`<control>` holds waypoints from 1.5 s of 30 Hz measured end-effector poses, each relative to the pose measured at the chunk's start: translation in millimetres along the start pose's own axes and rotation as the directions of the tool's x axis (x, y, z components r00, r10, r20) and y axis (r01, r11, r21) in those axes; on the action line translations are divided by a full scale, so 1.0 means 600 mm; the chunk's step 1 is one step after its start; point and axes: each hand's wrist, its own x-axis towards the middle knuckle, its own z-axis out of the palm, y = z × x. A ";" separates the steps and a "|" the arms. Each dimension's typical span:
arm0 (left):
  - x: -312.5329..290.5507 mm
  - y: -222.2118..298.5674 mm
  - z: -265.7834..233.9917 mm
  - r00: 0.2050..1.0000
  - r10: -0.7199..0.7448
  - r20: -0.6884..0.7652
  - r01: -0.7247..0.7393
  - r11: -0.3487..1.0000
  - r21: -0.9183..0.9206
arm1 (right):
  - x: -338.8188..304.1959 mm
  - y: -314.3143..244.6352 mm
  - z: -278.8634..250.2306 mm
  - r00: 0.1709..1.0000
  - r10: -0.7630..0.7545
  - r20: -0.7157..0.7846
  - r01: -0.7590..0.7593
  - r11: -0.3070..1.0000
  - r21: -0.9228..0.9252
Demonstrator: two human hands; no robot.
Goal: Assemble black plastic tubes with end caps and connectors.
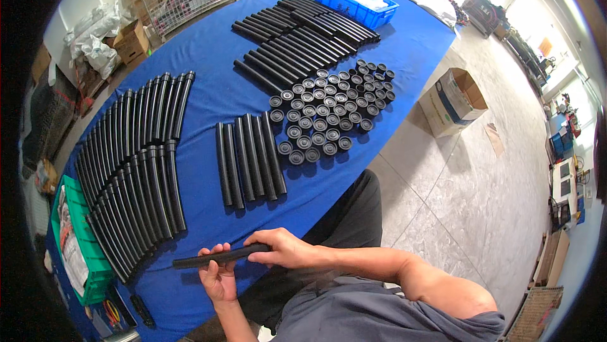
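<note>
Close in front of me, both hands are on one black tube point(239, 254), held nearly level with its free end to the left. My left hand point(219, 275) grips it from below, thumb and fingers around its middle. My right hand point(283, 248) is closed over the right end, which its fingers hide. Just beyond my hands, a short row of black tubes point(251, 158) lies on the blue cloth. Behind and right of that row stand many round black caps point(321, 110). To the left lie rows of black tubes point(136, 177) with wider ends.
More tubes point(297, 41) lie at the far side, beside a blue crate point(349, 8) holding clear plastic. A green crate point(100, 272) sits at the table's left edge, near a dark ridged piece point(143, 311). An open cardboard box point(452, 105) stands on the floor at right.
</note>
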 end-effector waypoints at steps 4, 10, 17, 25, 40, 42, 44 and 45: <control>0.001 0.001 0.000 0.999 -0.033 -0.039 0.032 0.999 -0.031 | -0.007 0.014 0.012 0.952 -0.297 -0.070 0.275 0.935 -0.223; 0.001 -0.001 0.009 0.998 -0.019 -0.054 0.018 1.000 -0.025 | 0.000 0.012 0.001 0.984 -0.175 -0.032 0.169 0.978 -0.124; -0.001 0.003 0.000 1.000 -0.018 -0.013 0.018 1.000 -0.025 | 0.011 -0.030 -0.016 0.884 0.385 0.266 -0.454 0.844 0.286; -0.002 0.003 -0.002 0.999 -0.017 -0.031 0.016 1.000 -0.007 | -0.002 -0.015 -0.006 0.999 -0.040 0.004 0.040 0.999 0.003; -0.001 0.004 0.005 0.998 -0.032 -0.048 0.032 0.999 0.014 | -0.013 0.005 0.008 0.967 -0.250 -0.046 0.238 0.954 -0.181; -0.001 0.005 0.005 0.999 -0.026 -0.034 0.026 1.000 -0.002 | -0.008 0.001 0.004 0.993 -0.102 -0.064 0.100 0.994 -0.036; 0.001 0.003 0.008 1.000 -0.020 0.004 0.020 0.998 0.058 | -0.007 0.009 0.001 0.995 -0.079 -0.059 0.077 0.997 -0.021; 0.002 0.003 0.010 1.000 -0.020 0.004 0.020 0.998 0.058 | -0.005 0.009 0.000 0.997 -0.056 -0.054 0.055 0.998 -0.004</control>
